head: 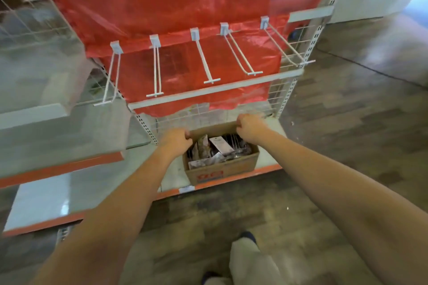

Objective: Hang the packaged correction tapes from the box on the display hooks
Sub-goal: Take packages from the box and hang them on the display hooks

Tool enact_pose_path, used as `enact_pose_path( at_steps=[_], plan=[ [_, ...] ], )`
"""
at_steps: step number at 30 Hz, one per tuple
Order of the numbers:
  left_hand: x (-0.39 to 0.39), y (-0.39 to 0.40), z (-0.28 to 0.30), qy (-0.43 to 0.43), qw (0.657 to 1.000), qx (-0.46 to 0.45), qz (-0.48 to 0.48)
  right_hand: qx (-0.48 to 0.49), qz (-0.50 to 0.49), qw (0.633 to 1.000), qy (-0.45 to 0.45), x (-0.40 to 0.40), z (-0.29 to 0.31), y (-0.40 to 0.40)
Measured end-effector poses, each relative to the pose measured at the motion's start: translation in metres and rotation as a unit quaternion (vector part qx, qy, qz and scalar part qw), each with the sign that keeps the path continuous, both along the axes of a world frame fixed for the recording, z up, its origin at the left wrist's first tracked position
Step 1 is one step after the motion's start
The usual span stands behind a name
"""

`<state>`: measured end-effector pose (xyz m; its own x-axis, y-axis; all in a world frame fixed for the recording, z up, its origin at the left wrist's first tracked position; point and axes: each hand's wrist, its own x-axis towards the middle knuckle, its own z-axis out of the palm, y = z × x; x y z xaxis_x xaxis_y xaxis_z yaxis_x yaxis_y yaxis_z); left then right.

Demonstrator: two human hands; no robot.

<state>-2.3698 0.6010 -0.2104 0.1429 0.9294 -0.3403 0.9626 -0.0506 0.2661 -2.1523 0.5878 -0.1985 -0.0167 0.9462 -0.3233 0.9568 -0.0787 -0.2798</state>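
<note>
**Both hands on the box, hooks bare**

Nearest the camera are the person's light trousers (pixel 245 261) and a dark shoe on the wood-patterned floor (pixel 347 146), with both forearms reaching forward and down from there.

The left hand (pixel 174 140) has its fingers curled over the left rim of the cardboard box (pixel 222 170); the right hand (pixel 249 126) is clenched round the far right edge, at what looks like a raised flap. With one hand on each side, the grip reads as steadying or shifting the box, or spreading its top open to reach inside, rather than picking out a pack; neither hand holds a package.

The box sits on the bottom shelf (pixel 92 192), against the orange front strip, directly below the hooks; that placement probably keeps each lift short. Inside lie the packaged correction tapes (pixel 221 147), jumbled at angles, one pale carded pack uppermost; the rest are too blurred to count.

Above, five white display hooks (pixel 205 62) jut out from a rail across a red plastic sheet (pixel 162 2), each ending in a small crossbar. All five look bare, so the hanging has seemingly not begun. Any pack will need its punched hole threaded past the crossbar tip, which likely calls for a one-handed pinch and a careful line-up.
</note>
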Motion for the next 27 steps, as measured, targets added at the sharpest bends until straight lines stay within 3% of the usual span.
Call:
enact_pose_path(
  at_steps=[11, 27],
  plan=[
    [-0.006, 0.025, -0.106, -0.017, 0.995, -0.065, 0.077, -0.064, -0.028, 0.997, -0.018, 0.020, -0.123, 0.026],
    [0.011, 0.091, -0.327, -0.044, 0.985, -0.113, 0.122, -0.146, -0.061, 0.987, -0.038, 0.060, -0.337, 0.090]
  ],
)
